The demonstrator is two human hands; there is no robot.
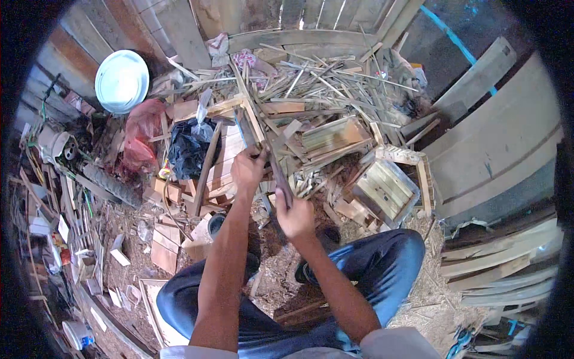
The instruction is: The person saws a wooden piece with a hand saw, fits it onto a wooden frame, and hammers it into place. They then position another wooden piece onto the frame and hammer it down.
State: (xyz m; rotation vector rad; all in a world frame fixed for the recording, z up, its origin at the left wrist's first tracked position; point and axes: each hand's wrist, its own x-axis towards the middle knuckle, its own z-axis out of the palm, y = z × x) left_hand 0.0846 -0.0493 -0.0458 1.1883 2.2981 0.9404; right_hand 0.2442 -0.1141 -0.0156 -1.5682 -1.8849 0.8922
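My left hand grips a long thin bamboo strip that runs up and away toward the pile of sticks. My right hand is closed on the handle of a dark blade, which lies against the strip just right of my left hand. Both forearms reach forward over my knees in blue trousers. The blade's lower part is hidden inside my right fist.
A heap of split bamboo sticks lies ahead. Small wooden crates sit at right, a black plastic bag and a red bag at left, a white round lid beyond. Planks are stacked at right; shavings cover the ground.
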